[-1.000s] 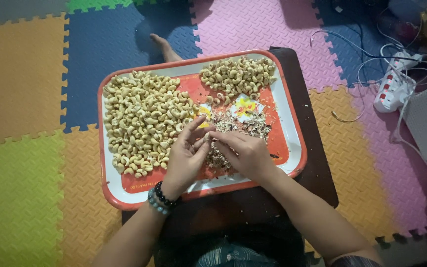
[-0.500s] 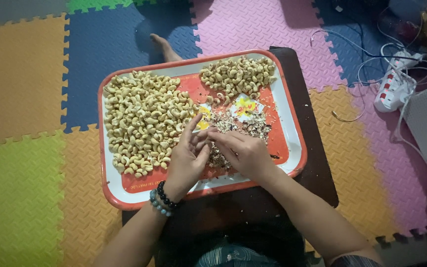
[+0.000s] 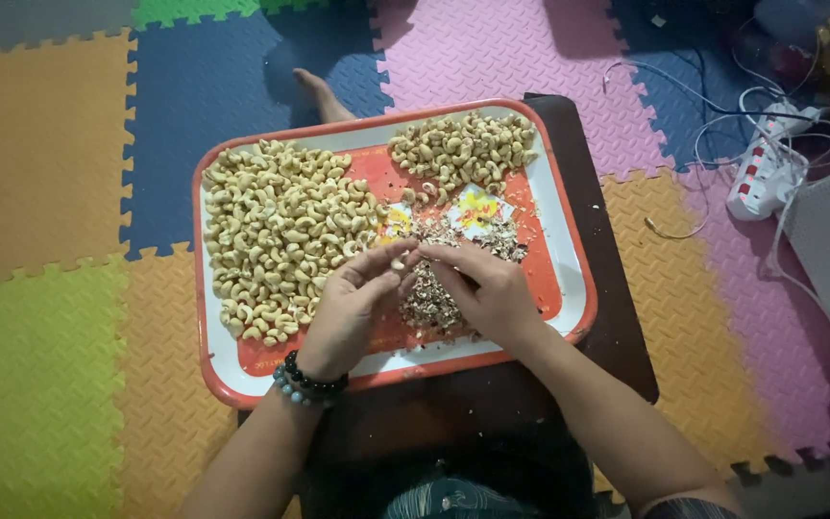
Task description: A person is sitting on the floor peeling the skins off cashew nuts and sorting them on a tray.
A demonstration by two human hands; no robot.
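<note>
From the head view, both hands are pinching one pale cashew nut [image 3: 399, 261] between them: left hand [image 3: 346, 309], right hand [image 3: 488, 288]. On the red-rimmed tray [image 3: 242, 370], large heap [image 3: 276, 245] and smaller heap [image 3: 463, 151] are lying sorted; brown husk scraps [image 3: 434, 293] are piling up.

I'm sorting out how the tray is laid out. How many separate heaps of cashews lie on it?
2. A large heap fills the tray's left half; a smaller heap sits at its far right corner. Others may hide under the hands.
</note>
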